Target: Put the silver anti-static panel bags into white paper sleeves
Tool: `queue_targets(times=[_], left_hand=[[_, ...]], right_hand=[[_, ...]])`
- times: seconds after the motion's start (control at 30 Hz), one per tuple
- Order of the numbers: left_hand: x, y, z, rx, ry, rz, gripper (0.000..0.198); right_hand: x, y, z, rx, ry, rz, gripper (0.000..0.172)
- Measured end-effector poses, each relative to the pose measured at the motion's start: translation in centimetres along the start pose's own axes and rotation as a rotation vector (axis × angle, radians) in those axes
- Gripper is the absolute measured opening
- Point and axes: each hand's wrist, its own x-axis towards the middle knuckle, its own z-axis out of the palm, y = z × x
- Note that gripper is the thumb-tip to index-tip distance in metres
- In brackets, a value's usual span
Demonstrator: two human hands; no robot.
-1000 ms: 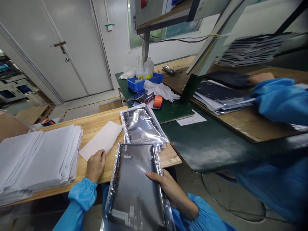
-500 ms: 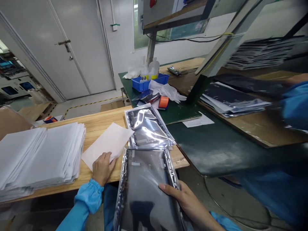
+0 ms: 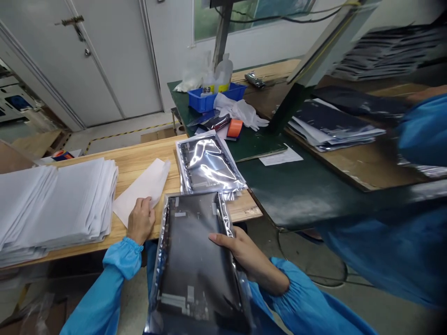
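My right hand [image 3: 240, 253] grips the right edge of a dark flat panel in a shiny plastic bag [image 3: 195, 265], held over my lap against the wooden table's front edge. My left hand [image 3: 140, 223] rests on the near end of a loose white paper sheet [image 3: 143, 188] on the wooden table [image 3: 139, 160], fingers curled onto it. A second bagged panel [image 3: 207, 165] lies flat on the table just beyond the held one.
A thick stack of white sheets [image 3: 52, 200] fills the table's left side. A green bench [image 3: 296, 186] at right carries a blue bin with bottles [image 3: 209, 95], white gloves [image 3: 240, 111], orange tape [image 3: 234, 128] and panel stacks [image 3: 331, 125]. Another person's blue sleeve [image 3: 422, 130] reaches in at right.
The held bagged panel has shifted slightly left and towards me. My left hand stays on the white sheet, which has slid a little. The view has tilted downward.
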Motion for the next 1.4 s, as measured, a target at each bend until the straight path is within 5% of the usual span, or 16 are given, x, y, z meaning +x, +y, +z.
queue_targets(times=[0.4,0.7,0.9,1.03,1.2,1.3,1.4], left_hand=[[0.0,1.4,-2.5,0.127,-0.290,0.006,0.030],[-0.8,1.5,-2.0,0.066,-0.044,-0.032,0.025],[-0.9,0.5,-2.3,0.021,0.114,-0.209,0.024],[-1.3,1.0,-2.4,-0.027,0.102,-0.023,0.024],[-2.9,-0.5,-1.4,-0.108,0.109,0.191,0.021],[-4.0,-2.0,-0.7,-0.088,0.136,0.219,0.022],[-5.4,-2.7,-0.7,0.012,0.204,0.100,0.022]], right_hand=[[-2.0,0.3,-1.0,-0.063,0.052,0.070,0.038],[0.6,0.0,-0.1,0.009,0.093,-0.027,0.031],[-1.5,-0.2,-0.5,-0.060,0.011,0.058,0.032],[-0.7,-0.2,0.7,-0.030,-0.008,0.039,0.028],[4.0,-1.0,2.9,0.028,0.069,-0.065,0.014],[6.0,-1.1,3.4,0.044,0.100,-0.093,0.012],[7.1,-0.9,3.7,0.051,0.092,-0.115,0.013]])
